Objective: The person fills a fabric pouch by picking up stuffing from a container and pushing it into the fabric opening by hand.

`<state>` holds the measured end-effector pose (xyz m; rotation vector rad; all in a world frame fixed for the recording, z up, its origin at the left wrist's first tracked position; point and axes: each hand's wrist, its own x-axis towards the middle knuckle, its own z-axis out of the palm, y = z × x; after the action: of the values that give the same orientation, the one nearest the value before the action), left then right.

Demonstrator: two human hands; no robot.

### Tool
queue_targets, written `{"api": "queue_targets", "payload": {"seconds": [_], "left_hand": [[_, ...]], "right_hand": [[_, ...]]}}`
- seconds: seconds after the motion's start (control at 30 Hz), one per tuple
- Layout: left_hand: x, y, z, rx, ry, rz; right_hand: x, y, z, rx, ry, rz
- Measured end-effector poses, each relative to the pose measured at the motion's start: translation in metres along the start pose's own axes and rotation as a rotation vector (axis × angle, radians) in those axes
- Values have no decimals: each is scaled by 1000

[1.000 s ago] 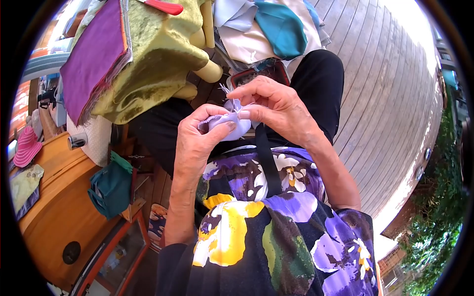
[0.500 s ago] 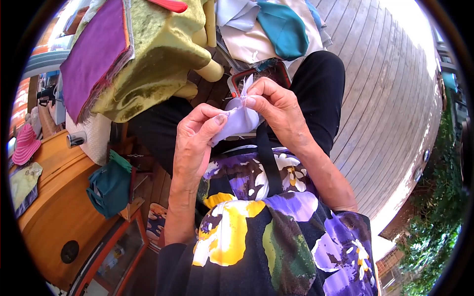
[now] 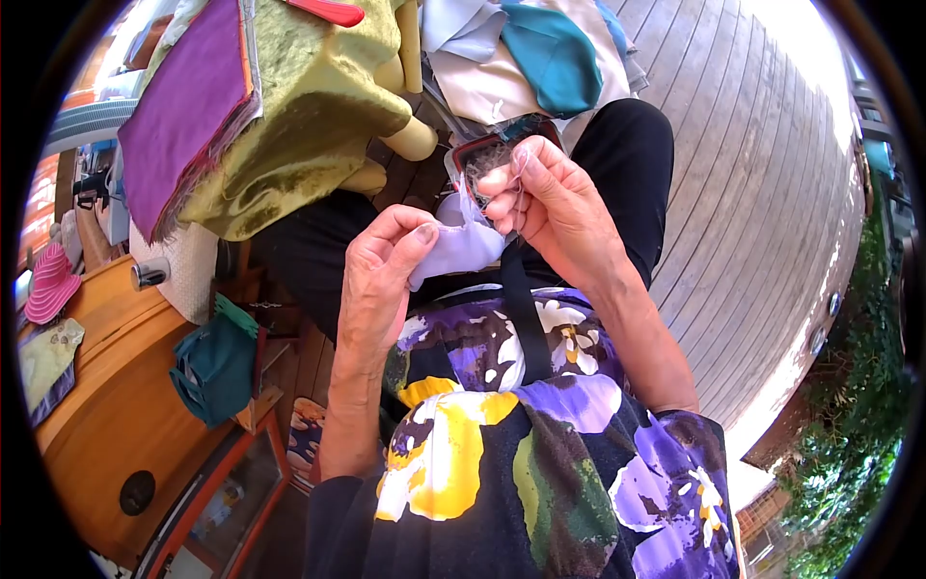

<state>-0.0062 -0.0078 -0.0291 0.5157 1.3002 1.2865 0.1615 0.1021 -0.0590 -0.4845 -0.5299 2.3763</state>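
Note:
My left hand [image 3: 386,253] pinches a small piece of lavender fabric [image 3: 463,249] between thumb and fingertips, above my lap. Its far edge stands up in a thin, sheer strip. Up and to the right of it, my right hand [image 3: 550,198] is closed in a pinch, with fine loose threads [image 3: 521,179] at the fingertips. The threads are too thin to follow clearly. Just beyond both hands sits a dark tray with a reddish rim [image 3: 455,162], holding a greyish tangle of fibres. My right hand partly hides it.
Teal fabric [image 3: 552,60] and pale cloth [image 3: 477,82] lie ahead. At the upper left, purple fabric [image 3: 183,116] rests over olive velvet [image 3: 299,106], with a red-handled object [image 3: 333,12] on top. A teal bag [image 3: 214,372] stands left, by wooden furniture [image 3: 106,386]. Deck boards [image 3: 733,193] extend right.
My right hand has moved away from the lavender fabric, up and to the right, drawing out fine threads. My left hand keeps its hold on the fabric almost in place.

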Motion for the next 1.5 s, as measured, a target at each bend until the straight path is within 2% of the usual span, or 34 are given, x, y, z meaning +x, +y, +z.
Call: {"api": "queue_targets", "payload": {"seconds": [0.03, 0.1, 0.13, 0.2, 0.27, 0.33, 0.4, 0.53, 0.6, 0.7, 0.73, 0.8, 0.83, 0.93, 1.0, 1.07, 1.3, 1.33, 1.4, 1.47, 1.5], "left_hand": [[0, 0, 0, 20, -7, 2], [0, 2, -1, 10, 4, -4], [0, 3, -2, 0, 11, -11], [1, 1, -2, -13, 18, -5], [3, 0, -1, -28, 22, 1], [3, 1, 0, -24, 32, 8], [3, 1, 2, -10, 52, 11], [2, 0, 3, 4, 67, 29], [2, 0, 4, 13, 65, 34], [2, -2, 3, 15, 55, 28], [2, -3, 3, 9, 47, 16], [2, -3, 3, 0, 53, 14], [1, -3, 3, -8, 58, 11], [2, -1, 2, -12, 69, 6], [2, -1, 3, -14, 69, 13], [3, -1, 4, -15, 69, 21], [2, -3, 5, 28, 76, 33], [2, -4, 3, 20, 61, 31], [2, -2, 4, 15, 73, 29], [2, -2, 3, 11, 79, 24], [3, -2, 1, 7, 58, -2]], "right_hand": [[1, -1, -4, 1, -1, 1], [5, -5, -17, 207, -79, -104], [5, -9, -15, 124, -46, -165], [-2, -13, -2, -359, 129, -197], [-8, -7, 5, -629, 116, -148], [-10, 5, 5, -900, 83, -217], [-9, 18, 6, -869, 161, -301], [-8, 27, 7, -814, 172, -363], [-8, 24, 9, -1063, 126, -467], [-7, 22, 10, -1140, 155, -500], [-7, 23, 7, -1140, 154, -500], [-5, 23, -4, -805, 213, -299], [-5, 20, -3, -668, 202, -274], [-4, 16, -5, -612, 130, -255], [-6, 18, 0, -611, 138, -222], [-5, 19, 6, -1122, 74, -471], [-5, 17, 9, -1287, 76, -513], [-4, 16, 5, -1287, 75, -514], [-1, 16, -6, -881, 235, -278], [0, 17, -7, -771, 224, -252], [1, 19, -2, -835, 134, -357]]}}
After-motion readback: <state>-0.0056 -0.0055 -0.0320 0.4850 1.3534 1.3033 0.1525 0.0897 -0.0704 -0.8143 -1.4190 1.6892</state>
